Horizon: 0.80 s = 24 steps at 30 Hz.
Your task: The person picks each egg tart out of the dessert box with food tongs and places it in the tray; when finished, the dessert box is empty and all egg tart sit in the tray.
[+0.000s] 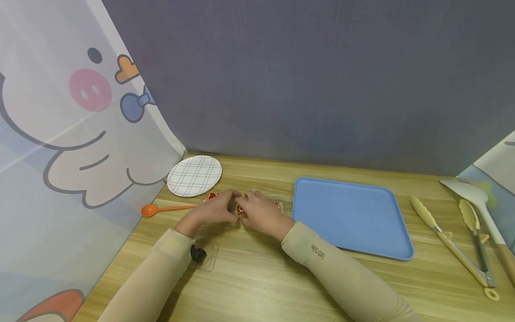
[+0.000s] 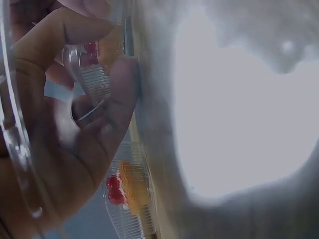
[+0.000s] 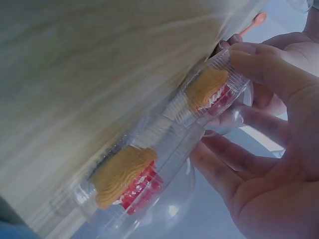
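Note:
My left hand (image 1: 217, 209) and right hand (image 1: 262, 213) meet over a small clear plastic container (image 3: 179, 110) on the table. Inside it lies a tart (image 3: 207, 88) with a golden crust, white cream and red topping. Left thumb and fingers curl round the container's side in the left wrist view. From the other side, the right hand's fingers grip its edges. Right beside it, a second clear container (image 3: 172, 172) holds a similar tart (image 3: 124, 177). Another red-topped tart (image 1: 212, 196) shows partly behind the left hand. The hands hide much of the gripped container in the head view.
A blue tray (image 1: 350, 217) lies to the right, with tongs (image 1: 454, 250) and a white spatula (image 1: 474, 194) beyond it. Back left sit a checked plate (image 1: 195, 175) and an orange spoon (image 1: 149, 210). A clear plastic piece (image 1: 211, 259) lies near the left wrist.

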Available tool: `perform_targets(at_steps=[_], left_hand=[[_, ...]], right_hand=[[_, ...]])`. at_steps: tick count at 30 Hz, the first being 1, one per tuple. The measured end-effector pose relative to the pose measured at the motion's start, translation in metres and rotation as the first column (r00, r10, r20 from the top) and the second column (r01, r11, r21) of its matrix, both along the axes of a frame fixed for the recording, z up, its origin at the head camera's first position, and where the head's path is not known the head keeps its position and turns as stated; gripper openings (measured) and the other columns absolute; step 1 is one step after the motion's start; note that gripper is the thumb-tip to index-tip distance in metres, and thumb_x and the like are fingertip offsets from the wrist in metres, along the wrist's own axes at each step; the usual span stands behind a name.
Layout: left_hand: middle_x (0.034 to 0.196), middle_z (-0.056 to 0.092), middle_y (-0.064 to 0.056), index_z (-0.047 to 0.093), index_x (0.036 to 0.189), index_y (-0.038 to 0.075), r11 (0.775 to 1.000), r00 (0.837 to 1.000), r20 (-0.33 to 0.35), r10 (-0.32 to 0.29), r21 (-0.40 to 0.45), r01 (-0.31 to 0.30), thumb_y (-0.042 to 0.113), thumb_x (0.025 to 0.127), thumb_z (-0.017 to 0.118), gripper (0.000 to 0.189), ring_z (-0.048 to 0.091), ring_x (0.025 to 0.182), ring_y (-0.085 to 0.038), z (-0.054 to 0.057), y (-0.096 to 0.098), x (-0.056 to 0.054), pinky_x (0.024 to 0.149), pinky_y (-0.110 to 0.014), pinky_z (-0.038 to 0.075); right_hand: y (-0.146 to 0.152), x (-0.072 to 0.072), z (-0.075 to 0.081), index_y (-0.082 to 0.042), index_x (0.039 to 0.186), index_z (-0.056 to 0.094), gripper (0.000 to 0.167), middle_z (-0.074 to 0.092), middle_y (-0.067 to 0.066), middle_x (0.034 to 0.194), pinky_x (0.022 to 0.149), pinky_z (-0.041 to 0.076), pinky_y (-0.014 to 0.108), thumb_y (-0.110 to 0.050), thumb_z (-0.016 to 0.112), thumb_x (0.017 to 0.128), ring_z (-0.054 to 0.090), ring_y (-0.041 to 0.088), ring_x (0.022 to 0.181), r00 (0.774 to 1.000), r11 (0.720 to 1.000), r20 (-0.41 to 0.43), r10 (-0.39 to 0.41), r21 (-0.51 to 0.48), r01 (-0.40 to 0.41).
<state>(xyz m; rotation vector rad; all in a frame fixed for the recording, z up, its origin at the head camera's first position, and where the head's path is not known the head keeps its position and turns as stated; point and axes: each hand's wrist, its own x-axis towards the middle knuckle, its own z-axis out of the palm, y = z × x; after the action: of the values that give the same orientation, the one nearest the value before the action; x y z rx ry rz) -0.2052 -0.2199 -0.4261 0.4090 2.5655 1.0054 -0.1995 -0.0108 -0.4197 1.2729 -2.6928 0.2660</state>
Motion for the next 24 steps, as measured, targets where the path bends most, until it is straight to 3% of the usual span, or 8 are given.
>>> perform_targets(at_steps=[5,11,14,19,24], left_hand=[[0.116,0.066,-0.010,0.040,0.156,-0.006,1.000,1.000,-0.018,-0.013,-0.008,0.013,0.014,0.078,0.079,0.089,0.062,0.094,-0.018,-0.0003,0.0006,-0.0001,0.082,-0.032,0.053],[0.122,0.069,-0.010,0.042,0.157,-0.005,0.999,0.999,-0.026,-0.032,-0.006,0.032,0.014,0.081,0.080,0.087,0.064,0.094,-0.016,-0.0012,0.0012,-0.0019,0.082,-0.031,0.054],[0.120,0.070,-0.006,0.051,0.151,-0.001,0.999,0.998,-0.040,-0.047,-0.006,0.047,0.012,0.080,0.080,0.078,0.063,0.092,-0.014,-0.0013,0.0013,-0.0034,0.081,-0.030,0.054],[0.100,0.068,-0.001,0.063,0.131,0.009,0.998,0.996,-0.066,-0.063,-0.020,0.062,0.012,0.078,0.079,0.056,0.059,0.080,-0.013,-0.0027,0.0012,-0.0064,0.071,-0.030,0.051],[0.098,0.068,0.002,0.063,0.134,0.009,0.998,0.994,-0.087,-0.058,-0.044,0.054,0.014,0.077,0.081,0.060,0.060,0.082,-0.012,-0.0034,-0.0002,-0.0071,0.073,-0.030,0.052]], right_hand=[[-0.0008,0.0002,0.0006,-0.019,0.139,0.067,0.044,0.072,0.012,0.122,0.113,0.055,0.048,-0.032,0.078,0.097,0.073,0.032,0.111,0.999,0.999,-0.041,0.014,0.046,-0.012],[-0.0018,0.0024,0.0018,-0.017,0.131,0.070,0.039,0.072,0.011,0.114,0.088,0.065,0.040,-0.031,0.077,0.096,0.075,0.029,0.100,0.994,0.998,-0.106,0.021,0.060,-0.015],[-0.0019,0.0030,0.0021,-0.015,0.129,0.070,0.038,0.073,0.012,0.111,0.077,0.065,0.036,-0.032,0.077,0.095,0.075,0.028,0.094,0.988,0.998,-0.148,0.037,0.062,-0.028],[-0.0010,0.0004,0.0017,-0.014,0.123,0.073,0.036,0.075,0.009,0.104,0.074,0.064,0.034,-0.032,0.078,0.093,0.075,0.024,0.088,0.975,0.997,-0.209,0.072,0.050,-0.063],[-0.0004,-0.0040,0.0007,-0.015,0.119,0.074,0.034,0.075,0.007,0.099,0.071,0.063,0.033,-0.030,0.079,0.090,0.073,0.021,0.080,0.966,0.994,-0.234,0.108,0.036,-0.103]])
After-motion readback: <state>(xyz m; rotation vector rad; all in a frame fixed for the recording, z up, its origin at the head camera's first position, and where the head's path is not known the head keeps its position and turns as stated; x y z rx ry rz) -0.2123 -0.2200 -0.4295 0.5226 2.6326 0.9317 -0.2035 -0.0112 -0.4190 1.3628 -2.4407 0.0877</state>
